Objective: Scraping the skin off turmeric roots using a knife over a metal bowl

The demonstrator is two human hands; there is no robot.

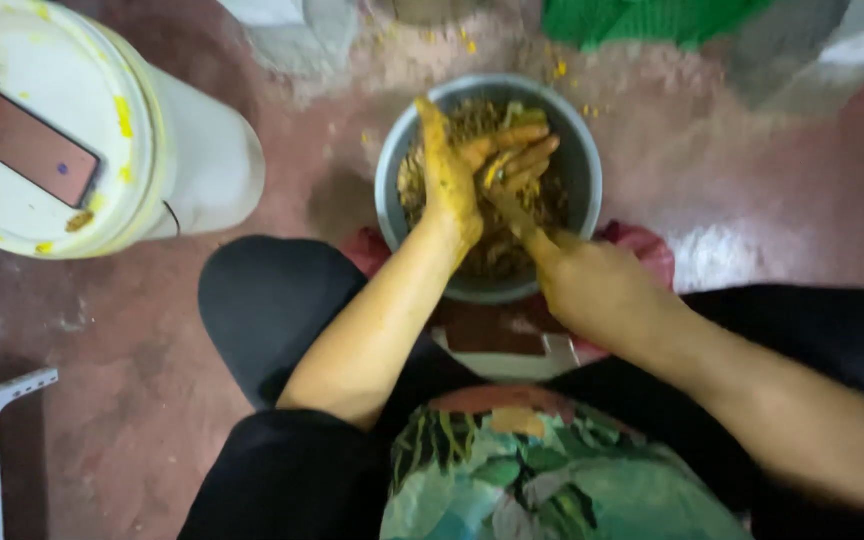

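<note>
- The left hand (pixel 449 185) stands on edge inside the grey metal bowl (pixel 586 165), fingers straight and loose, coated in yellow paste; it presses against the mixture (pixel 497 245) without closing round anything.
- The right hand (pixel 592 285) rests on the bowl's near rim; whether it clasps something cannot be told. A yellow-smeared strip or utensil (pixel 512 210) runs from it into the bowl, and more yellow-stained fingers (pixel 517 150) lie on the mixture just beside the left hand.
- Under the bowl, toward the person, lies a red cloth (pixel 642 245) on the reddish floor (pixel 132 350).
- Well left of the hands stands a white bucket (pixel 202 160), a dark phone (pixel 32 147) lying on its lid.
</note>
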